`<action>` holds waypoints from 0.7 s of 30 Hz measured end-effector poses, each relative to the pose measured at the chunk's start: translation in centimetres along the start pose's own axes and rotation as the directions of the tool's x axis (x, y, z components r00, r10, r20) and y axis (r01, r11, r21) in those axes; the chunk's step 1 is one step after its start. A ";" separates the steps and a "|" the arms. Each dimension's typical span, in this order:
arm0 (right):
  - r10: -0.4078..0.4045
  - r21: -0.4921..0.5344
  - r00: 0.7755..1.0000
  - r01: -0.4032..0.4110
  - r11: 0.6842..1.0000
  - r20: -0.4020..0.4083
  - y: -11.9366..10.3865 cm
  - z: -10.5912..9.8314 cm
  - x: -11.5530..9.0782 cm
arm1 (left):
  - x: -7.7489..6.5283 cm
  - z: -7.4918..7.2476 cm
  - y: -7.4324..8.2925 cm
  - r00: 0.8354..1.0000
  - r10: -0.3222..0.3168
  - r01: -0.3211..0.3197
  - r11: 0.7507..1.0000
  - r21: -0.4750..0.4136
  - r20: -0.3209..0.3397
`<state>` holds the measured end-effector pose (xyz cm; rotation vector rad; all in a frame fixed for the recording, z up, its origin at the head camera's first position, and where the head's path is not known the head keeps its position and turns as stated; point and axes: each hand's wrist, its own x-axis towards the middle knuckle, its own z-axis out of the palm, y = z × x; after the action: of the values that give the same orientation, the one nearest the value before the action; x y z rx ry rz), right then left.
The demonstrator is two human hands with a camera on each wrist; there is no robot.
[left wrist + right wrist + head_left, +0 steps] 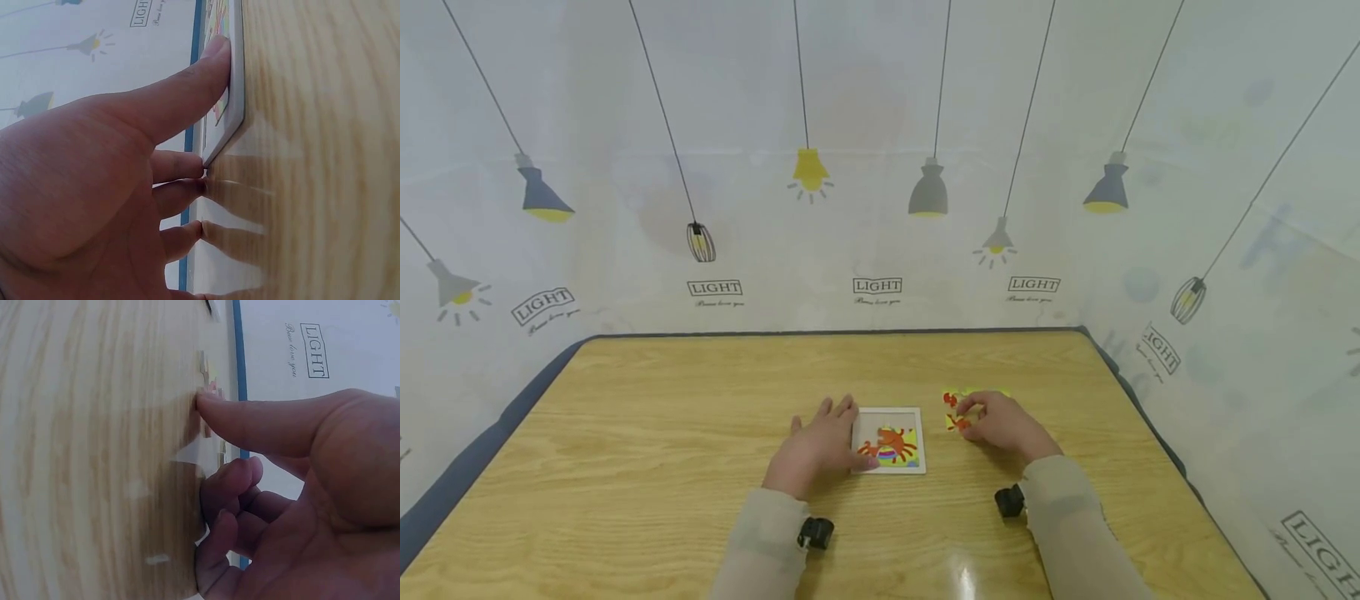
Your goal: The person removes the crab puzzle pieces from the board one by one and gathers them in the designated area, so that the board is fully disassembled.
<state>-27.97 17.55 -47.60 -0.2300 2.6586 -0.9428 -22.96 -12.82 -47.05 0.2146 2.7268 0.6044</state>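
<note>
A white-framed jigsaw puzzle tray (922, 442) lies on the table, with a red crab picture partly filled in along its lower part. My left hand (820, 446) rests at the tray's left side. Its thumb (215, 56) lies over the near rim, and its straight fingers extend past the left edge onto the table. To the right of the tray, my right hand (1006, 423) pinches a red-and-yellow puzzle piece (956, 423) at table level between thumb (219, 412) and index finger. The other fingers are curled, their tips at the tabletop.
Another red-and-yellow piece (951, 399) lies just beyond the right fingertips, and more yellow pieces (1000, 392) show partly behind that hand. The wooden table (662, 433) ends at a dark blue edge against a wall covering (880, 233) printed with lamps.
</note>
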 end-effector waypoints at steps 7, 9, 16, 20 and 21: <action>-0.048 -0.004 0.999 0.048 0.999 -0.001 -2.8 -1.5 0.1 | -0.1 -0.1 -0.1 1.000 -0.003 0.003 1.000 0.001 -0.002; -0.083 0.026 0.997 0.083 0.996 -0.006 -4.2 -1.4 0.0 | -0.2 -0.1 -0.1 1.000 -0.005 0.005 1.000 -0.004 0.006; -0.111 0.186 0.991 0.096 0.978 0.070 -7.5 3.3 -0.4 | -0.1 -0.3 -0.2 1.000 -0.003 0.003 1.000 -0.005 0.012; -0.113 0.190 0.990 0.095 0.977 0.089 -8.0 5.7 -0.5 | 0.3 -0.2 -0.2 1.000 -0.005 0.005 1.000 0.002 0.017; -0.114 0.185 0.990 0.096 0.978 0.086 -8.0 6.1 -0.6 | 0.4 -0.1 -0.2 1.000 -0.004 0.004 1.000 0.003 0.016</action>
<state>-25.00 7.98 -46.85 -0.3674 2.4760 -1.1673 -23.43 -12.98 -47.15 0.2138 2.7123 0.5953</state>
